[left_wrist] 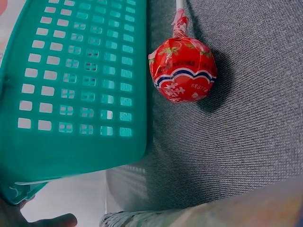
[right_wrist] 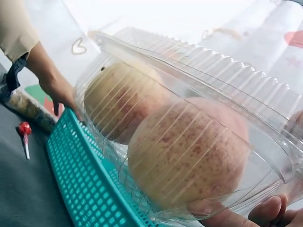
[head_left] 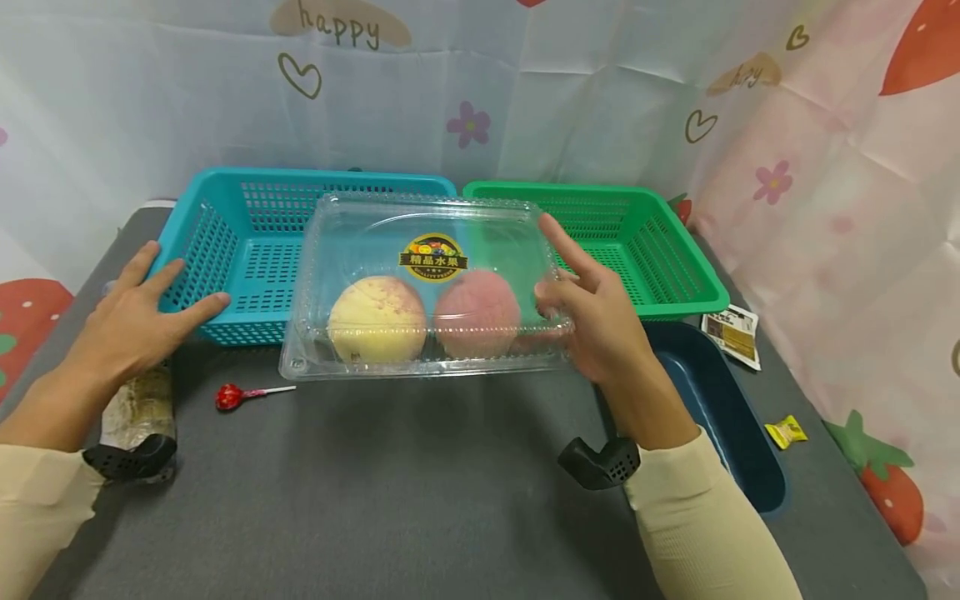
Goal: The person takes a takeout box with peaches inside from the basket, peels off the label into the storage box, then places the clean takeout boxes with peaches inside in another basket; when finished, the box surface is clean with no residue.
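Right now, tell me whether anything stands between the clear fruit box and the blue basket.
Nothing visible does: the right grip holds the clear fruit box, and no object shows between it and the blue basket. The left grip is at the basket's left side.

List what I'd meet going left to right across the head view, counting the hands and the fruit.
Left hand, red lollipop, pale yellow fruit, pink fruit, right hand, white-and-brown packet, small yellow-wrapped candy.
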{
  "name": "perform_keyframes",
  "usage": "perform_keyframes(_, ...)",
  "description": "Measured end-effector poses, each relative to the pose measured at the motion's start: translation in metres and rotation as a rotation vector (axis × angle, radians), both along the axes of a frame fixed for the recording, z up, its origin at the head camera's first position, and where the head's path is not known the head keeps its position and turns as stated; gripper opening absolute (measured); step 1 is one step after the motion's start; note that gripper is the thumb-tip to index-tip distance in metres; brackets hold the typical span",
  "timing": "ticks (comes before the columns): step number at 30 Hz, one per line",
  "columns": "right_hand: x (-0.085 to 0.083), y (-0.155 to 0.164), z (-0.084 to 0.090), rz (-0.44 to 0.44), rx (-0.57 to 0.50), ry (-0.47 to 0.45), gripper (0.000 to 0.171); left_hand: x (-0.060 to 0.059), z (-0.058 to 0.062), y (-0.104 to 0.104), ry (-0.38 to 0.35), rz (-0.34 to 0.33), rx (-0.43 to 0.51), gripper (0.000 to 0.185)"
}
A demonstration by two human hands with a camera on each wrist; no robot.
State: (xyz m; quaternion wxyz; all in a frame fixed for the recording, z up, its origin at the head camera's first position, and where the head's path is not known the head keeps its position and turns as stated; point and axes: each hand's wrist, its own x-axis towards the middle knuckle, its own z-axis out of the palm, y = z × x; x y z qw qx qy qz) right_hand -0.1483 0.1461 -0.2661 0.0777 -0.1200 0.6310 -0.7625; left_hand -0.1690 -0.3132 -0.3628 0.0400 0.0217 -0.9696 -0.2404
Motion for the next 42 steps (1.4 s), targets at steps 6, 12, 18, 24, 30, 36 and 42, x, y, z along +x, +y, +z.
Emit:
perform_keyframes(6,0.015,0.009,-0.010,0.009,0.018,0.045,0.072,0.000,-0.002,-0.001,-0.005,-0.001,0.008,0.092)
perform_keyframes(12,0.031,0.021,-0.022,0.049,-0.021,0.014,0.074,0.000,-0.001,-0.001,-0.002,-0.008,0.022,0.091)
perform_keyframes(18,0.046,0.032,-0.035,0.078,-0.061,0.022,0.074,0.001,0.001,-0.001,-0.002,-0.011,0.027,0.090)
perform_keyframes(24,0.058,0.039,-0.048,0.054,-0.034,0.063,0.072,0.001,0.003,-0.001,-0.003,-0.016,0.023,0.090)
perform_keyframes(30,0.065,0.045,-0.058,0.050,-0.029,0.096,0.074,0.000,0.004,-0.001,-0.004,-0.016,0.023,0.091)
perform_keyframes(36,0.068,0.050,-0.068,0.070,-0.045,0.078,0.075,0.001,0.004,-0.002,-0.013,-0.018,0.024,0.090)
perform_keyframes(42,0.070,0.051,-0.082,0.081,-0.025,0.085,0.074,0.001,0.003,-0.003,-0.021,-0.018,0.021,0.090)
